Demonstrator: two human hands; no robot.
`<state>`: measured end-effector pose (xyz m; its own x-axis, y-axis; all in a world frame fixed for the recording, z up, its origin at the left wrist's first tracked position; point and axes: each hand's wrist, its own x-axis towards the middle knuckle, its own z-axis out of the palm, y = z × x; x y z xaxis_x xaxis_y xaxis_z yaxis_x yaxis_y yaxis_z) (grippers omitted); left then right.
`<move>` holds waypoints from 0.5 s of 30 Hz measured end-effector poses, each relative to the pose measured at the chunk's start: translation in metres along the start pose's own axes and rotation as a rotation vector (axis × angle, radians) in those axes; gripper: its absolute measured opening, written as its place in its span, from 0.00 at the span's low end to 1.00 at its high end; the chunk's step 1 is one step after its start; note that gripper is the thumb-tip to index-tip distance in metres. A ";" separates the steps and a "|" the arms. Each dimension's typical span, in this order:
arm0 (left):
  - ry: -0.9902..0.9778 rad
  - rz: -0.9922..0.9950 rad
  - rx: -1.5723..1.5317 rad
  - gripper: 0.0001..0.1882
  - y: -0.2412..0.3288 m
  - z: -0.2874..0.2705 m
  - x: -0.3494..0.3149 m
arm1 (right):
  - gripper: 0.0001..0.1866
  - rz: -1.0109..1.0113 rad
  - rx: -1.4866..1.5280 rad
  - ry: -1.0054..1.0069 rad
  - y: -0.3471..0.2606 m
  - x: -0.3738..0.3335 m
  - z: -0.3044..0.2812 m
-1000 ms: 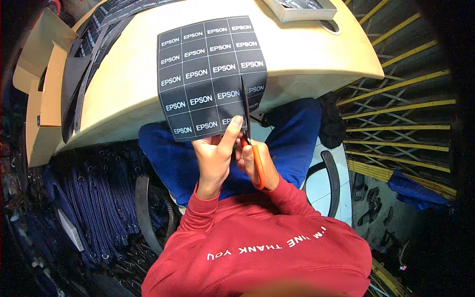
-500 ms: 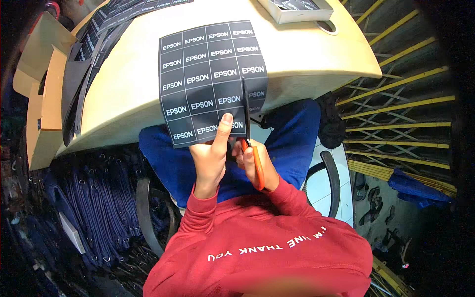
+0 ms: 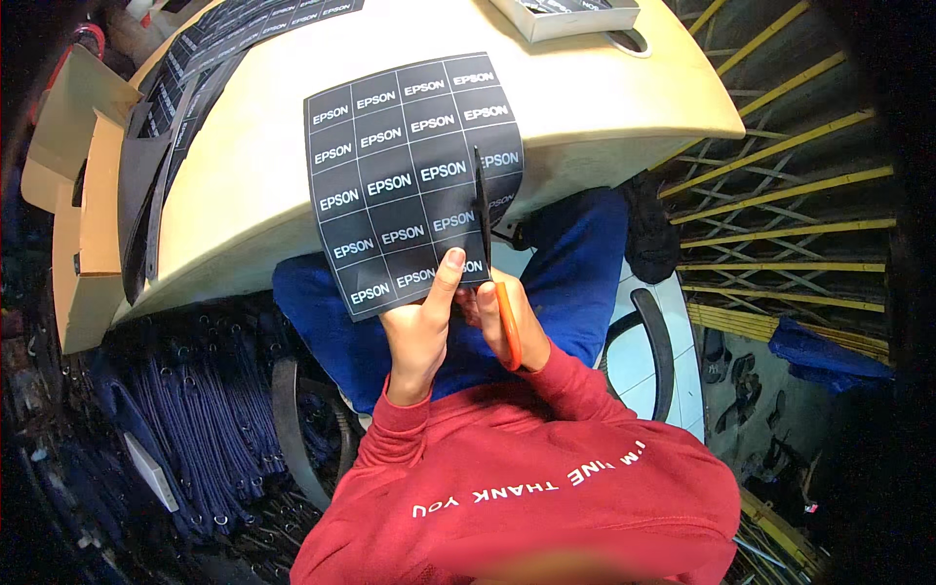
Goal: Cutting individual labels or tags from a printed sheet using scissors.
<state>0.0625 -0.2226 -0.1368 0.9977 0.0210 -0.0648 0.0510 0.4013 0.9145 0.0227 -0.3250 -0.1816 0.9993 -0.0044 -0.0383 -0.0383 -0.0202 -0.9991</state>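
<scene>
A black sheet of printed labels [image 3: 385, 183], ruled into a grid by thin pale lines, rests partly on the table and hangs over its near edge. My left hand [image 3: 421, 317] grips the sheet's near end, thumb on top and fingers underneath. In my right hand [image 3: 512, 317] are scissors [image 3: 506, 327] with orange handles and dark blades. The blades lie along a grid line between the two rightmost columns, and the right strip bends down away from the rest. My right fingers are partly hidden behind the handle.
The pale wooden table [image 3: 263, 127] curves in front of me. More black label sheets [image 3: 200, 68] lie at its far left, beside an open cardboard box [image 3: 97, 195]. A small white box [image 3: 575, 21] stands at the back right. Dark blue straps [image 3: 195, 419] hang at lower left.
The sheet has shifted slightly down toward me, with my left hand a little lower. The scissor blades look closer together, and their tips remain along the same line.
</scene>
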 end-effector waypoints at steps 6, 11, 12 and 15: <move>0.004 0.008 -0.001 0.08 0.003 0.001 0.000 | 0.35 0.006 -0.011 0.019 -0.004 -0.001 -0.001; -0.005 -0.012 -0.002 0.08 0.004 0.000 -0.001 | 0.30 0.014 -0.019 0.049 -0.002 -0.002 0.001; -0.014 -0.009 -0.008 0.08 0.006 0.000 -0.001 | 0.30 0.014 -0.018 0.049 -0.001 -0.002 0.001; -0.013 0.000 0.005 0.09 0.003 0.000 0.000 | 0.29 0.024 -0.075 0.051 -0.002 -0.002 -0.001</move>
<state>0.0626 -0.2214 -0.1341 0.9982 0.0089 -0.0593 0.0509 0.3970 0.9164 0.0204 -0.3258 -0.1794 0.9967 -0.0567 -0.0588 -0.0640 -0.0944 -0.9935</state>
